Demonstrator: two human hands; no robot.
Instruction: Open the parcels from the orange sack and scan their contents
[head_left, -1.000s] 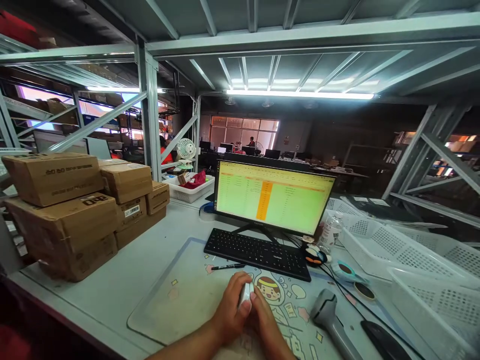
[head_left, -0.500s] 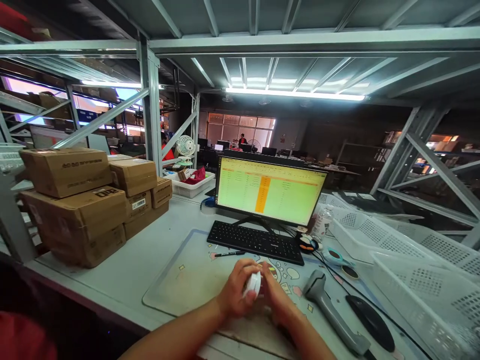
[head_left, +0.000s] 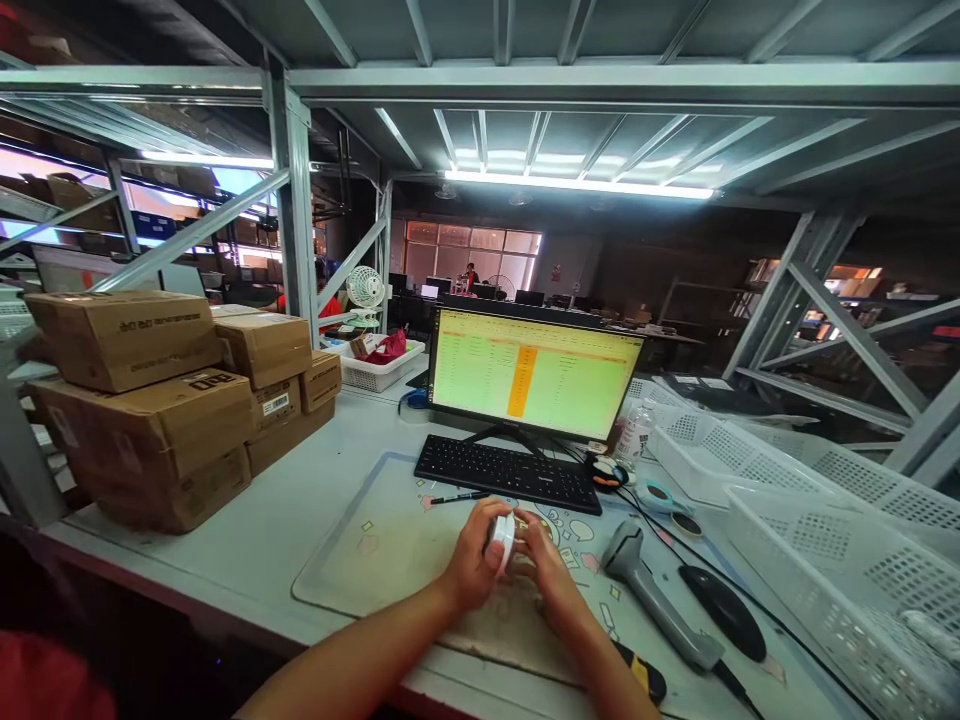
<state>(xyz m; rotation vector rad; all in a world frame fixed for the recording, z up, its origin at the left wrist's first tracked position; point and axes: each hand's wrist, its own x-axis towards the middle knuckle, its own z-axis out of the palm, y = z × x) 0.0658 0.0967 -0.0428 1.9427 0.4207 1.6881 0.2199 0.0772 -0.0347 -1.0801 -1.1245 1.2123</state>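
Both my hands meet over the desk mat [head_left: 375, 560] in front of the keyboard [head_left: 508, 472]. My left hand [head_left: 471, 562] is curled round a small white round object [head_left: 502, 540], held on edge. My right hand [head_left: 546, 562] pinches the same object from the other side with its fingertips. A black pen [head_left: 459, 497] lies on the mat just beyond my hands. The lit monitor [head_left: 534, 373] with a green and orange table stands behind the keyboard.
Stacked cardboard boxes [head_left: 150, 400] fill the desk's left. A grey barcode scanner [head_left: 651, 592] and black mouse [head_left: 721, 610] lie to the right, with tape rolls [head_left: 654, 496] and white perforated baskets [head_left: 825, 540] beyond. A steel rack post [head_left: 289, 210] rises behind the boxes. People sit far back.
My hands have lifted slightly off the mat and stayed together on the white object, turning it. The view has drawn back and shifted, showing more of the desk's front edge.
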